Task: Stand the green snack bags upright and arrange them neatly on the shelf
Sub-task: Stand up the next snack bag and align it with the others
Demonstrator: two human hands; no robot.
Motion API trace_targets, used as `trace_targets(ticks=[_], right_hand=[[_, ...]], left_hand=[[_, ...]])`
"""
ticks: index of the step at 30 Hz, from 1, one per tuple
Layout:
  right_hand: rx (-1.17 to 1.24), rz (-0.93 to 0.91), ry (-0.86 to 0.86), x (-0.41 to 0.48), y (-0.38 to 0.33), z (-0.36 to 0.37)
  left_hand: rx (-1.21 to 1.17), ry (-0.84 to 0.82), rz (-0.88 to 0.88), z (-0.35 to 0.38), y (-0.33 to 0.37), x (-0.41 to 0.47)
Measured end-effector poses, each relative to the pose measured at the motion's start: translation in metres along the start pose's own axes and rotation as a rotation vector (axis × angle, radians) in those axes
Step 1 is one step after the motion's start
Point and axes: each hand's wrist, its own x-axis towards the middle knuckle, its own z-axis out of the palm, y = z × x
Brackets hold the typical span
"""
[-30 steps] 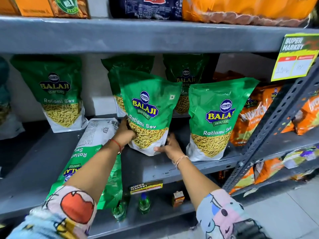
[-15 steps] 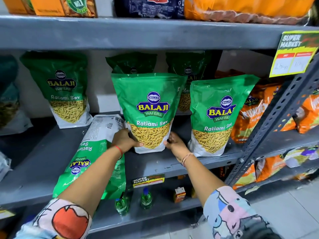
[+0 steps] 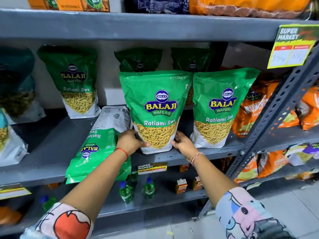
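- holding the front green bag (image 3: 158,107) low down with both grips: the left grip (image 3: 131,143) wraps its lower corner at 7 o'clock, thumb across the clear window, and the right grip (image 3: 183,144) cups the opposite corner at 5 o'clock, fingers tucked behind.
- the bag stands upright near the front edge of the grey shelf (image 3: 51,145); i cannot tell whether its base is down or just off the shelf.
- at its 3 o'clock a second upright bag (image 3: 222,107) stands just beside it.
- at its 9 o'clock a flat bag (image 3: 103,145) lies back side up, its green end overhanging the shelf's front edge. i judge that one is left to do.
- two more bags (image 3: 138,59) stand in shadow behind, at 12 o'clock.
- handling, as i read it: a light, soft film pouch with loose sev settled at the bottom, so the weight sits low and the top is floppy. the glossy film looks slippery and the contents would crush easily.
- i'd take hold at the two bottom corners, squeeze gently, and seat the base flat; pinching the top seam alone would let it swing.
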Motion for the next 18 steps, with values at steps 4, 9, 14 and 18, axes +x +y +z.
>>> trace_targets(ticks=[4, 9, 14, 18], right_hand=[[0.006, -0.016, -0.034, -0.004, -0.001, 0.001], [0.067, -0.011, 0.054, -0.019, 0.001, 0.001], [-0.539, -0.669, 0.383, -0.077, 0.010, 0.033], [-0.971, -0.969, 0.132, -0.077, -0.006, 0.086]], left_hand=[[0.018, 0.009, 0.001, 0.000, 0.001, -0.005], [0.069, 0.008, 0.108, -0.022, -0.006, -0.013], [0.146, 0.516, 0.178, -0.093, -0.084, -0.017], [0.399, 0.151, 0.171, -0.124, -0.157, 0.002]])
